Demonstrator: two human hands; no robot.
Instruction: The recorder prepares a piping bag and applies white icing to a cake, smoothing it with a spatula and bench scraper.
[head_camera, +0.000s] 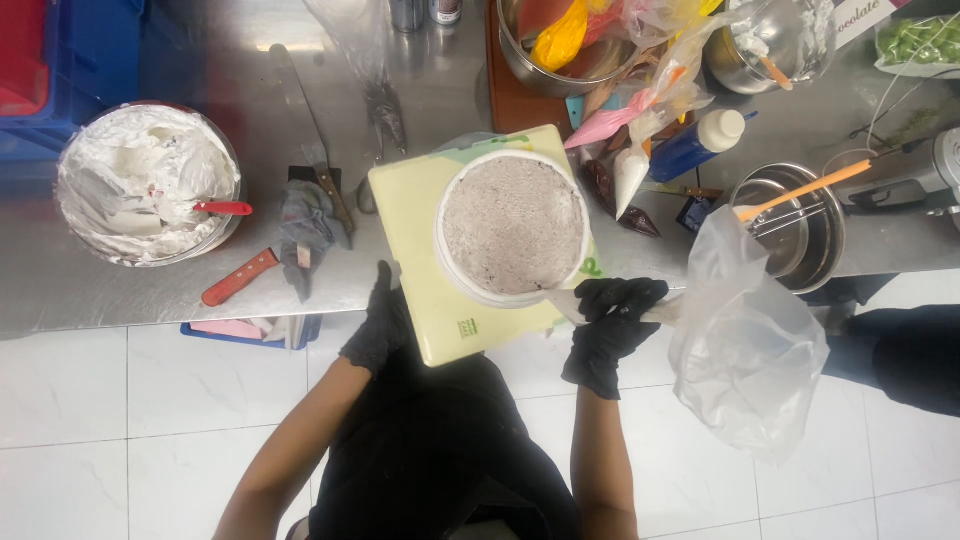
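The round cake (513, 228) sits on a pale yellow board (420, 250) that overhangs the near edge of the steel table (120, 290). Its side is coated in white cream, while the top is a speckled grey-brown and looks bare. The right hand (610, 325), in a black glove, has its fingers curled tight around the narrow end of a clear piping bag (745, 340), with the tip pressed to the cake's near right side — so the step in hand looks like piping cream around the wall. The left hand (383, 322), also gloved, has its fingers laid close together over the board's near left edge, steadying it.

The next move probably calls for even pressure on the bag and a slow turn of the board.

The bag's tip is hard to make out against the white cream, and whether cream is flowing cannot be told. A bowl of white cream (148, 185) stands near the left end of the table, and the clutter along the far edge is cut off by the frame — much of it unclear.
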